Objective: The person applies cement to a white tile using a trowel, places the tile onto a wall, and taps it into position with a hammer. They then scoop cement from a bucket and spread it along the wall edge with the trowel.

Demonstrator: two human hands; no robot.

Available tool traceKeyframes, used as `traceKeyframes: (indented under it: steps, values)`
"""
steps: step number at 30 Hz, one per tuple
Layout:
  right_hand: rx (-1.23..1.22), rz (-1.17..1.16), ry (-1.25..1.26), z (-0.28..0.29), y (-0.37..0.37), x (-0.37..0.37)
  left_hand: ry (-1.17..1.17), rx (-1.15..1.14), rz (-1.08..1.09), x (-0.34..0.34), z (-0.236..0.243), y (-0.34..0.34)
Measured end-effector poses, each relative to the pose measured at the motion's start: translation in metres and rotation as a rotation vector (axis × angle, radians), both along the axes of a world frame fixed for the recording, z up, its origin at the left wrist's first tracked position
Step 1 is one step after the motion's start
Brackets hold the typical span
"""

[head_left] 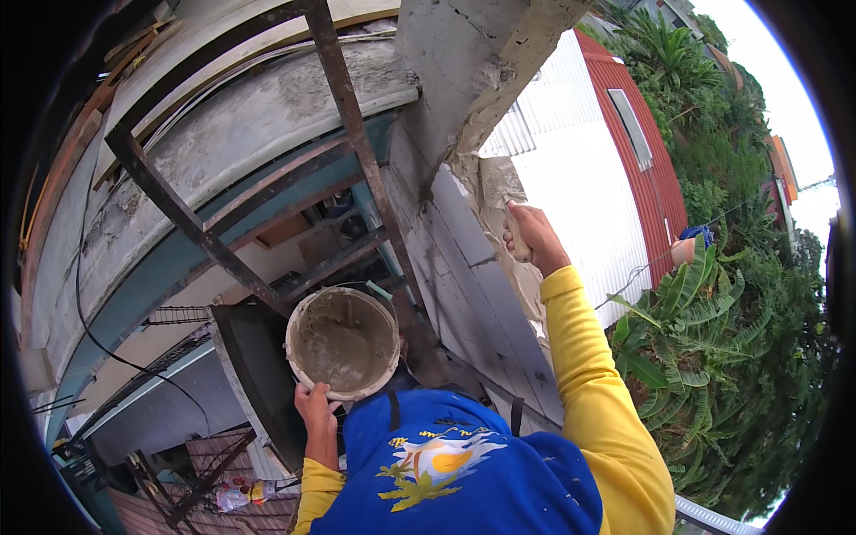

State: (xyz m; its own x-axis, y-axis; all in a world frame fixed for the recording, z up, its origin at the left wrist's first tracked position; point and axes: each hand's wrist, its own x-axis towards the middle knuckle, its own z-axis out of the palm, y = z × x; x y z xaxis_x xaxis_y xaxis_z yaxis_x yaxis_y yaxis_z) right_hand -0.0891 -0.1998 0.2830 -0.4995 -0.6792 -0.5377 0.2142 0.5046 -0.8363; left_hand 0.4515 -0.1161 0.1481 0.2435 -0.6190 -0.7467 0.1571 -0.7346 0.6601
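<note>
My right hand [538,239] is closed around the handle of a trowel [502,181]. Its flat blade, smeared with grey mortar, lies at the top edge of a block wall [499,299], just below a concrete column [446,67]. Wet mortar [464,169] clings along that edge, beside the blade. Lower down, my left hand [317,410] grips the near rim of a round bucket [297,323], thumb over the lip. Inside the bucket is soft grey-brown mortar [343,352]. The bucket's underside is hidden.
A rusty metal frame [352,116] rises left of the wall, above the bucket. A dark cable [80,294] hangs at far left. Beyond the wall lie a white corrugated roof [571,169] with a red section [629,160] and dense plants [713,383].
</note>
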Motion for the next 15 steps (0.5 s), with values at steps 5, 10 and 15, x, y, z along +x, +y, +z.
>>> traceKeyframes:
  steps: [5, 10, 15]
  values:
    - [0.037, -0.111, -0.188, -0.007, 0.042, -0.010, 0.030, -0.004, 0.023, -0.005, 0.004, -0.001]
    - [-0.043, -0.126, -0.055, 0.004, 0.067, 0.019, 0.013, 0.006, 0.000, -0.007, 0.001, -0.001]
    - [-0.062, 0.035, -0.082, -0.022, 0.033, 0.074, 0.028, 0.002, -0.030, -0.015, 0.001, -0.009]
